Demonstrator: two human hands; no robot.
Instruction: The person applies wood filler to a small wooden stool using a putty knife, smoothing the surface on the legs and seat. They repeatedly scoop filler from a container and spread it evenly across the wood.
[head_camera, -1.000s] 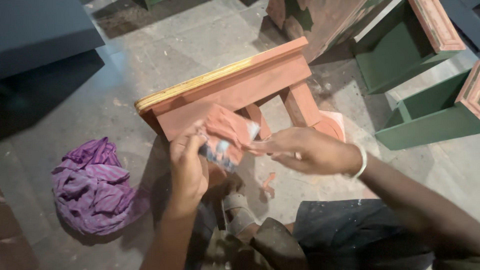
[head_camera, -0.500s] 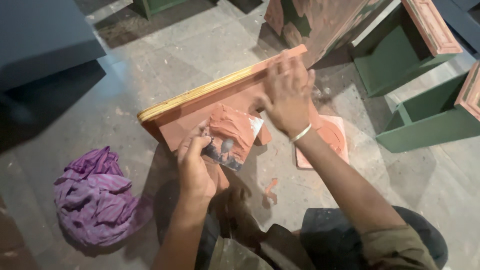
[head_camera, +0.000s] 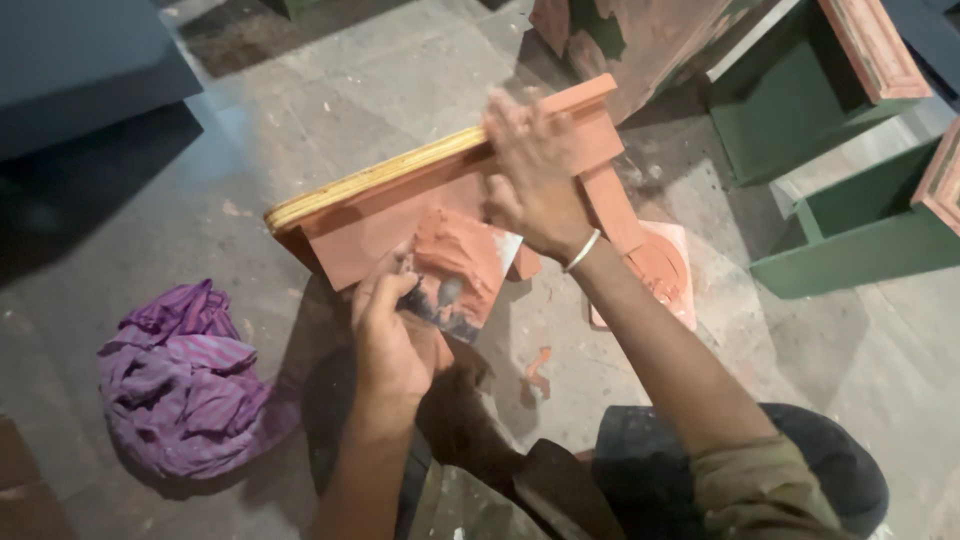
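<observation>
Putty-smeared scraper (head_camera: 462, 278) — left hand (head_camera: 392, 340) gripping, right hand (head_camera: 535, 180) flat on wooden shelf (head_camera: 400, 205)

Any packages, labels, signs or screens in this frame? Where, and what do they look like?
None visible.
Nearest thing: a small flat card smeared with reddish-brown paste, in the left hand, front of the terracotta wooden piece; no label can be made out on it.

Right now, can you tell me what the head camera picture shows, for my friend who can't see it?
A person's right hand presses on a reddish wooden shelf piece lying on a grey floor, while the left hand holds a flat scraper smeared with reddish paste against it. A crumpled purple cloth lies to the left, and green wooden boxes stand at the right.
</observation>
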